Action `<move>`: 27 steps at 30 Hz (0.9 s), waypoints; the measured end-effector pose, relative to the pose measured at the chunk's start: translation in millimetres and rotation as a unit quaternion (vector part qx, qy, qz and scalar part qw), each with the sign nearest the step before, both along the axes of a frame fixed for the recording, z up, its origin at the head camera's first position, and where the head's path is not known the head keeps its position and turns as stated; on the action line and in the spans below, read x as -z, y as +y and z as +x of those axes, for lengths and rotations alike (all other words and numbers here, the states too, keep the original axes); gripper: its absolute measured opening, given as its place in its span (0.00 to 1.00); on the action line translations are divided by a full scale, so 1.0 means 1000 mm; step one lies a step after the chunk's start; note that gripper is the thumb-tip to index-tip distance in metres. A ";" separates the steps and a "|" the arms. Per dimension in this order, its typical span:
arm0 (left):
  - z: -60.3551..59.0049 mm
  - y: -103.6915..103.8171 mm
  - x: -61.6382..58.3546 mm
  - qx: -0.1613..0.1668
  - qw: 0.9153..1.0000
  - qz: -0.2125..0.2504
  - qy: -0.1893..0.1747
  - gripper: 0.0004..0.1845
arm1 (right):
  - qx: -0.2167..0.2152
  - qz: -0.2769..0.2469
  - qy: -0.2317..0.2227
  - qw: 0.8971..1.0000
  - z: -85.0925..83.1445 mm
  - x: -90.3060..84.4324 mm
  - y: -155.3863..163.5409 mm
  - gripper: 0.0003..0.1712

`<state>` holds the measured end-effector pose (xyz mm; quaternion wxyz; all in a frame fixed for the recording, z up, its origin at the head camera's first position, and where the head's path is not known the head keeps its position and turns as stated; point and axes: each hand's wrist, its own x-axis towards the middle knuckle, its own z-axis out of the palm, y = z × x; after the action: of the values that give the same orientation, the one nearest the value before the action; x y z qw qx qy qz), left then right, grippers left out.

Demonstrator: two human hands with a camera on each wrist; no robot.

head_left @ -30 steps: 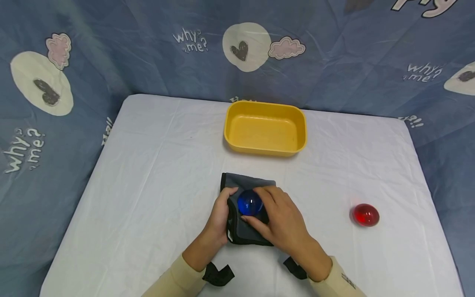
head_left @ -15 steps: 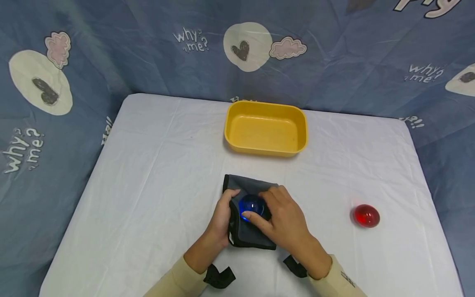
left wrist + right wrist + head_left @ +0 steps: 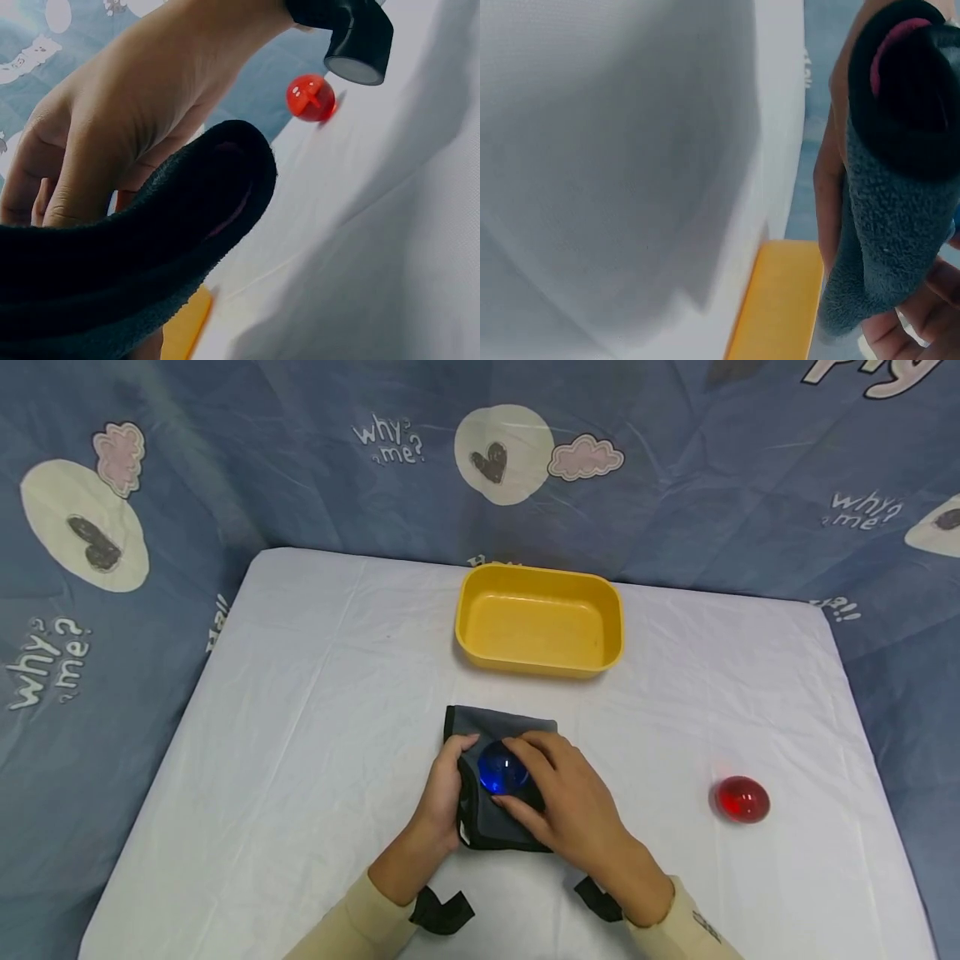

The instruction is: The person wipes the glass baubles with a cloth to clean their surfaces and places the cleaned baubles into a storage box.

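Note:
A clear blue ball (image 3: 502,768) lies on a folded dark grey cloth (image 3: 501,827) with black edging. My right hand (image 3: 573,797) pinches the ball from the right, thumb at its near side and fingertips at its far side. My left hand (image 3: 438,797) grips the cloth by its left edge, thumb on top and fingers hidden below. Seen from the left wrist, the thick fold of the cloth (image 3: 150,247) hides the ball, with my right hand (image 3: 135,112) behind it. In the right wrist view, the cloth's fuzzy face (image 3: 892,225) shows, with fingers (image 3: 885,334) under it.
A clear red ball (image 3: 742,799) rests on the white-covered table (image 3: 300,760) to the right. Beyond the cloth stands a yellow rectangular tub (image 3: 540,664), with nothing inside. Blue printed fabric (image 3: 337,502) hangs along the back and sides. Black straps (image 3: 442,912) circle both wrists.
Cloth, ball and both hands dipped slightly toward me half a second ago and are now back up. The right thumb lay over the ball then and now sits at its near edge.

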<state>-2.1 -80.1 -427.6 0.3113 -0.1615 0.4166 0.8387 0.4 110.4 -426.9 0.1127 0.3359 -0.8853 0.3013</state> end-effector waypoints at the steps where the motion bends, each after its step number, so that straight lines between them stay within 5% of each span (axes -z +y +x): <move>1: 0.000 0.000 0.000 0.001 1.000 0.002 -0.001 0.35 | 0.001 -0.002 -0.002 1.000 0.000 0.000 0.000 0.38; 19: 0.004 0.006 0.000 0.013 1.000 0.012 -0.011 0.33 | 0.042 -0.042 -0.006 0.998 -0.003 0.001 -0.001 0.38; 27: 0.004 0.006 0.000 0.005 1.000 -0.003 -0.006 0.34 | 0.036 -0.001 -0.019 0.999 0.000 0.000 0.001 0.42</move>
<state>1.5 -73.8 -427.7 0.3176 -0.1652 0.4183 0.8348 0.1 111.3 -426.9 0.1064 0.2981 -0.8985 0.3041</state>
